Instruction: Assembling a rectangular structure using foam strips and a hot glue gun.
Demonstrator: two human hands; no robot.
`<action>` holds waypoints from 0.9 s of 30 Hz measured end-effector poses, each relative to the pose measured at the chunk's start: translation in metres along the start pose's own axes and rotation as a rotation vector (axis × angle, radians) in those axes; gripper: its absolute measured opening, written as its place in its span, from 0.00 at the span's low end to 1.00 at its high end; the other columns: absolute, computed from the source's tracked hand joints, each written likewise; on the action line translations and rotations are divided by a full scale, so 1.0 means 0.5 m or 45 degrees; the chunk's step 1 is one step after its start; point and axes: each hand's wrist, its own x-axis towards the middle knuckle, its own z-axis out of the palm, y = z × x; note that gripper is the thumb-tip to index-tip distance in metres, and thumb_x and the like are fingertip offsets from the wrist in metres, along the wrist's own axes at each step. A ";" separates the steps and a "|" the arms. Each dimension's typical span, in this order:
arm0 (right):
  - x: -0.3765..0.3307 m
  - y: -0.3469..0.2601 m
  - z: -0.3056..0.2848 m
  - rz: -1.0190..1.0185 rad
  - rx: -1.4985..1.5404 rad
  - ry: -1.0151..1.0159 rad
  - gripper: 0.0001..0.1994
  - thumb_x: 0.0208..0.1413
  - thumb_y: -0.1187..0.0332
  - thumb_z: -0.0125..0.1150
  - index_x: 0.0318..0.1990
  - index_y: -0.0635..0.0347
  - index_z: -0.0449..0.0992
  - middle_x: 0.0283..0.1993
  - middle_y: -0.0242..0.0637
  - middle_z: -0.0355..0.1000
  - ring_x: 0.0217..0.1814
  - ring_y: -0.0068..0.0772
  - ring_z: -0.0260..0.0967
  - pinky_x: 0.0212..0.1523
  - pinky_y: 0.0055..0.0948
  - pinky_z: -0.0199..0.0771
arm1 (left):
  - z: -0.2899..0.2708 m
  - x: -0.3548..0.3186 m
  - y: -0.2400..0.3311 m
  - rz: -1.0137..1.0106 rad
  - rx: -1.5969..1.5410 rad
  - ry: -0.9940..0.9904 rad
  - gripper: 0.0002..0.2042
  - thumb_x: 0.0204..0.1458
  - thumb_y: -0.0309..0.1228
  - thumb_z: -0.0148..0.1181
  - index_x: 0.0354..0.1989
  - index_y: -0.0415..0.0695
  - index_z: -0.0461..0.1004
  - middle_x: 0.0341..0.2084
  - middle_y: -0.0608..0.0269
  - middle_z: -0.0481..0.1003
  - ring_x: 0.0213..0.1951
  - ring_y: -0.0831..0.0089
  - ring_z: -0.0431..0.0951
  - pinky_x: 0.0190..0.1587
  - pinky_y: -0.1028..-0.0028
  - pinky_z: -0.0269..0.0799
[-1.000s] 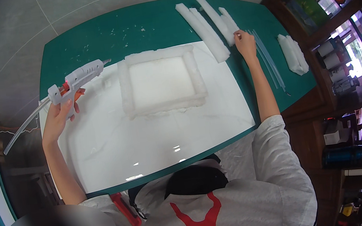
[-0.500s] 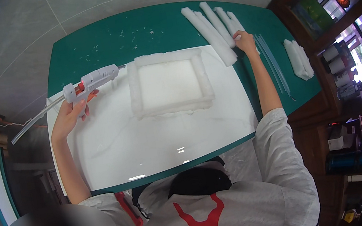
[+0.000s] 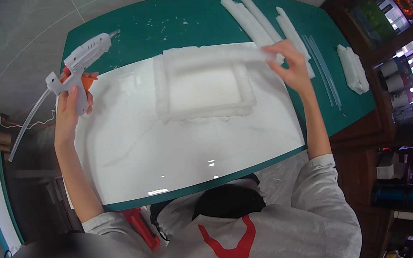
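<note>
Base outline looks done: white foam frame (image 3: 162, 90) sits on the white sheet (image 3: 130, 151), all four sides in place as a rectangle. Strip in hand not placed yet, judging by its blur; more loose foam strips (image 3: 243, 19) lie unused at upper right, plus a white foam bundle (image 3: 352, 68) farther right, so stock seems to remain. Right hand (image 3: 291, 65) has thumb and fingers pinched on the right end of a foam strip (image 3: 258, 55), which spans above the frame's far side; can't tell if it touches. Left hand (image 3: 69, 109) is wrapped around the handle of a white glue gun (image 3: 81, 57), nozzle out over the green tabletop (image 3: 147, 15); trigger pressed or not, can't tell. Clear glue sticks (image 3: 322, 71) lie right of the loose strips. Vs. half a second ago: right hand was at the strips on the right, now it's over by the frame with one; fewer strips at that spot; gun nozzle was close to the frame's upper left corner, now well apart; camera view shifted a bit too.
</note>
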 end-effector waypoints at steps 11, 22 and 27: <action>-0.017 -0.037 0.035 0.228 0.268 -0.255 0.13 0.34 0.77 0.59 0.33 0.58 0.74 0.34 0.32 0.66 0.38 0.30 0.59 0.41 0.24 0.60 | 0.033 0.008 0.018 -0.012 0.034 -0.080 0.17 0.53 0.38 0.37 0.46 0.39 0.59 0.39 0.57 0.66 0.21 0.81 0.60 0.19 0.82 0.58; 0.026 -0.039 0.046 0.356 0.441 -0.282 0.10 0.41 0.73 0.55 0.35 0.58 0.73 0.32 0.31 0.69 0.36 0.26 0.64 0.40 0.23 0.63 | 0.091 0.019 0.029 -0.168 -0.086 -0.071 0.17 0.53 0.41 0.37 0.41 0.40 0.62 0.38 0.59 0.68 0.21 0.81 0.62 0.20 0.81 0.60; 0.040 -0.037 0.064 0.703 0.653 -0.304 0.08 0.48 0.70 0.51 0.35 0.60 0.72 0.32 0.31 0.69 0.31 0.19 0.64 0.30 0.18 0.63 | 0.120 0.013 0.012 -0.198 -0.328 -0.048 0.16 0.54 0.41 0.34 0.41 0.42 0.61 0.39 0.57 0.66 0.21 0.81 0.62 0.25 0.78 0.64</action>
